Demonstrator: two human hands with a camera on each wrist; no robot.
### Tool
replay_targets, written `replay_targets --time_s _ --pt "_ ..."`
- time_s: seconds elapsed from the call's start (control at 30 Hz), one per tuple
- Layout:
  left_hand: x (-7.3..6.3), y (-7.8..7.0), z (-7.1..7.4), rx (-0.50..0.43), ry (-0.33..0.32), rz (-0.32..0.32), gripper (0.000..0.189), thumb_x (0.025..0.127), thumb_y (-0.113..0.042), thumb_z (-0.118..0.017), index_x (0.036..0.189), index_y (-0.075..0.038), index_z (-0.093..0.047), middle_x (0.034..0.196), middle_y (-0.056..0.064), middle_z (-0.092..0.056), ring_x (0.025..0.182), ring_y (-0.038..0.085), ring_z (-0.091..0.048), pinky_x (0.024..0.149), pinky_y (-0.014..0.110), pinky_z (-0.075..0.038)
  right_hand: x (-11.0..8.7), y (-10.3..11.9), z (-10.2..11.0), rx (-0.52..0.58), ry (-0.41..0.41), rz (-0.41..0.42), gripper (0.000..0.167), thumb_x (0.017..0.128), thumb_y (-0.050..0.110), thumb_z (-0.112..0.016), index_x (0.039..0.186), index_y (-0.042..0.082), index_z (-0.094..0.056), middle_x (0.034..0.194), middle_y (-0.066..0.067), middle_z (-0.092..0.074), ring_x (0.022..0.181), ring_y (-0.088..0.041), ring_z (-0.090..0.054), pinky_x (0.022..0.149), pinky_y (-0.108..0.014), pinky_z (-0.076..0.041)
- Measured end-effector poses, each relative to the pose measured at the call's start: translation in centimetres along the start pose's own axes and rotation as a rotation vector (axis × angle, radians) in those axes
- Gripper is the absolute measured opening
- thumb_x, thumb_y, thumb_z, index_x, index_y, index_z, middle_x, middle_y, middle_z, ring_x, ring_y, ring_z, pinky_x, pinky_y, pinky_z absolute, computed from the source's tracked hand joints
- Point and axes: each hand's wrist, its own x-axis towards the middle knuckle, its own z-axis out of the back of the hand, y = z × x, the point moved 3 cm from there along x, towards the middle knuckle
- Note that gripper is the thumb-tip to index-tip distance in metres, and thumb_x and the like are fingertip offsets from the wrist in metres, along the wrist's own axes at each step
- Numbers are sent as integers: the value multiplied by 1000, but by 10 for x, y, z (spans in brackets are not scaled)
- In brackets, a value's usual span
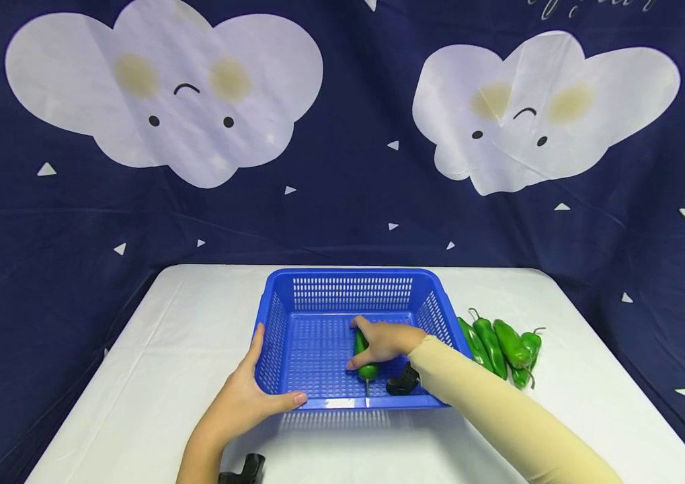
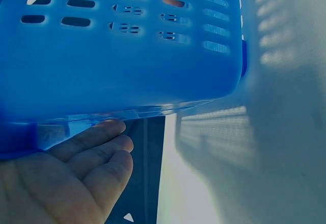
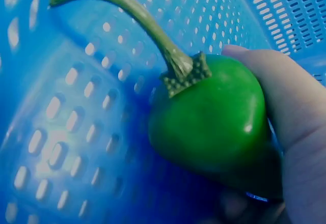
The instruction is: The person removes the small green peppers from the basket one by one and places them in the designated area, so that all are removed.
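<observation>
A blue plastic basket (image 1: pixel 318 402) with slotted walls stands on the white table. Inside it, my right hand (image 1: pixel 387 341) holds a green chili pepper (image 1: pixel 368 372) between thumb and fingers, low over the basket floor. The right wrist view shows the pepper's (image 3: pixel 214 117) stem end, with its long curved stem (image 3: pixel 132 12) pointing away from the palm. At the basket's front left corner is my left hand (image 1: pixel 239 403), thumb along the front rim and the other fingers extended along the outside of the left wall. Those fingers (image 2: pixel 109 170) look nearly straight in the left wrist view.
Several green peppers (image 1: pixel 493 343) lie together on the table (image 1: pixel 136 376), just right of the basket. Behind the table hangs a dark blue cloth (image 1: pixel 354 222) with white clouds. A black wrist device (image 1: pixel 403 382) at my right wrist overlaps the basket's front part.
</observation>
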Motion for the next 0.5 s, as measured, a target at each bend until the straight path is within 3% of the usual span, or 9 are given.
replay_targets --time_s 0.23,0.5 --pt "1 0 1 4 -5 -3 136 66 -50 -89 159 -32 8 165 18 -15 146 44 -30 112 64 -33 2 -1 1 16 7 7 89 80 54 -77 148 17 -33 94 -4 -59 89 -18 -57 90 -40 -48" --pt "0 0 0 -3 -4 -4 136 66 -49 -90 159 -33 8 165 19 -16 146 46 -30 112 64 -33 2 0 4 79 -35 84 86 76 45 -83 144 18 -36 95 -5 -60 86 -18 -58 81 -35 -49"
